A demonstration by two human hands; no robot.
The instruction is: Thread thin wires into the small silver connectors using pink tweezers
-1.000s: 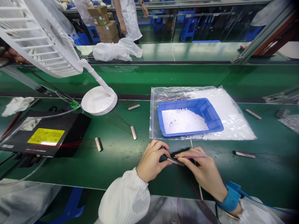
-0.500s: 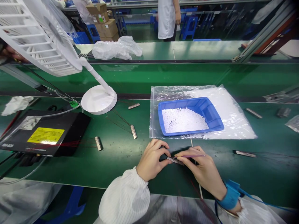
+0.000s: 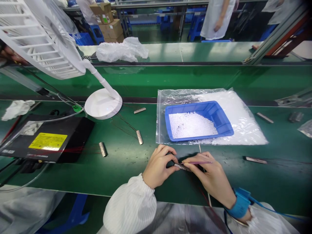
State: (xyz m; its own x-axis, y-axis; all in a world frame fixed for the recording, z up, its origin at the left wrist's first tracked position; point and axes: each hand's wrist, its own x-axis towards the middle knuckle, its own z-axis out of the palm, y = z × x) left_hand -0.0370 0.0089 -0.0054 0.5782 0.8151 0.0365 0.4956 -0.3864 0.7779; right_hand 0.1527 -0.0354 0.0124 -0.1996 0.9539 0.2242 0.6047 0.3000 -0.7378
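Observation:
My left hand (image 3: 159,167) pinches one end of a small, narrow metallic strip-like part (image 3: 182,167) low over the green bench. Between the fingers of my right hand (image 3: 211,174) is a thin pinkish-purple stick-like tool (image 3: 198,162), its tip at the part; the tip itself is too small to make out. Dark red thin wires trail from near the part toward my lap. Just beyond my hands, a blue tray (image 3: 224,125) holds many small white beads (image 3: 191,125). A blue wrist strap (image 3: 240,203) circles my right wrist.
Under the tray lies a clear bag of white beads (image 3: 246,120). Similar parts lie left, one near the fan base (image 3: 103,104), another (image 3: 102,149) by a black box (image 3: 80,136). A wired part (image 3: 255,160) lies right. Someone in a white coat (image 3: 215,19) stands beyond the bench.
My hands keep nearly the same pose at the part; the tool has shifted only slightly. In the background, the person in the white coat has moved right.

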